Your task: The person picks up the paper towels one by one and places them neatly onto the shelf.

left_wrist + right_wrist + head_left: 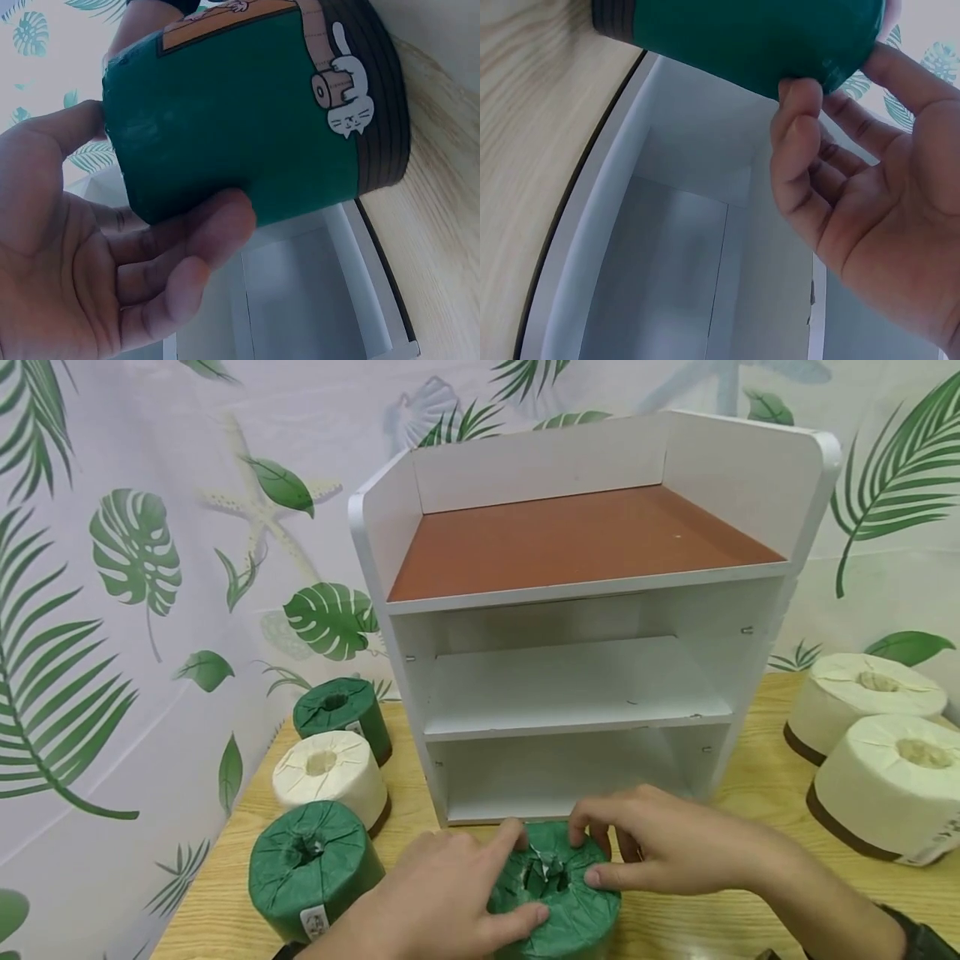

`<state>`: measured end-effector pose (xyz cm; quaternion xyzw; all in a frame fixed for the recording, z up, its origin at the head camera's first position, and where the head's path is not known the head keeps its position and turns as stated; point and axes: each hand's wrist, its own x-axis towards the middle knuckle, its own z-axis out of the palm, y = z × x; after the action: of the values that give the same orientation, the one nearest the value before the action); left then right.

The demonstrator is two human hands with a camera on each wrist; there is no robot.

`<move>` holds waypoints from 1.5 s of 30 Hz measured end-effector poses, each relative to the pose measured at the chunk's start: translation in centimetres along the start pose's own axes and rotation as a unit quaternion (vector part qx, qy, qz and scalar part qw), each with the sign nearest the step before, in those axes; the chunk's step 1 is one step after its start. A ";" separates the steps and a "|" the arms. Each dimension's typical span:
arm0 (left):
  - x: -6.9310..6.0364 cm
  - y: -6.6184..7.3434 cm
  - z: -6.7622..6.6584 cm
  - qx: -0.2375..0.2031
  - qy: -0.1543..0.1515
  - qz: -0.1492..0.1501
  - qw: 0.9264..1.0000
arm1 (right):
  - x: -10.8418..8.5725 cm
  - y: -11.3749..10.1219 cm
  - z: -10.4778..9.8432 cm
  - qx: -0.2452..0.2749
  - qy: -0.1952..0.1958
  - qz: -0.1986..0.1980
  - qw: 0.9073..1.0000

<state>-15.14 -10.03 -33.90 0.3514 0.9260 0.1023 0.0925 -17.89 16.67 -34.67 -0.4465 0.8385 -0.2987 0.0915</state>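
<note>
A green-wrapped toilet paper roll (558,906) stands upright on the table, in front of the white shelf unit (577,585). My left hand (457,889) grips it from the left, thumb over the top face and fingers along the side. From the right, my right hand (667,843) holds the same roll, its thumb at the top edge. The left wrist view shows a cat drawing and a dark brown band on the roll's wrapper (225,127). In the right wrist view, curled fingertips touch the roll's green side (750,37).
Left of the unit stand a near green roll (307,860), a cream roll (330,777) and a far green roll (341,714). Two cream rolls, one nearer (885,785) and one behind (840,702), sit at the right. A leaf-print cloth (187,552) hangs behind.
</note>
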 end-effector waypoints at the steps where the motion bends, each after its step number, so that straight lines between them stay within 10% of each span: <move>1: 0.0 -0.1 -0.1 -0.005 -0.005 -0.001 1.000 | 0.0 0.0 0.0 -0.001 0.000 -0.002 1.000; 5: -0.2 -0.6 -0.7 -0.035 -0.001 -0.002 0.999 | 0.0 -0.6 0.1 -0.057 0.036 -0.012 0.998; 9: -0.7 -1.5 -1.6 -0.030 0.098 -0.024 0.994 | -0.1 -1.7 0.6 -0.146 0.109 -0.076 0.980; 13: -0.7 -3.0 -2.3 0.027 0.240 -0.090 0.966 | 0.2 -2.6 1.6 -0.153 0.082 -0.143 0.974; 16: -0.5 -4.2 -2.6 0.060 0.295 -0.141 0.943 | 0.5 -3.1 2.5 -0.155 0.027 -0.121 0.980; 19: -0.2 -5.2 -2.6 0.068 0.295 -0.175 0.937 | 1.0 -3.3 3.5 -0.176 0.011 -0.088 0.980; 27: 0.4 -6.3 -2.0 0.052 0.251 -0.192 0.947 | 2.2 -3.1 4.6 -0.263 0.099 -0.156 0.947; 34: 0.4 -6.2 -2.4 0.047 0.234 -0.192 0.952 | 5.1 -1.3 3.3 -0.233 0.144 -0.079 0.958; 45: -0.1 -6.0 -3.0 0.034 0.206 -0.197 0.958 | 7.6 0.8 4.0 -0.354 0.209 -0.036 0.911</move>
<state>-19.57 -14.83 -32.50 0.1363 0.9787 0.1209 -0.0942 -21.23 9.20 -37.55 -0.4069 0.8726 -0.0714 -0.2606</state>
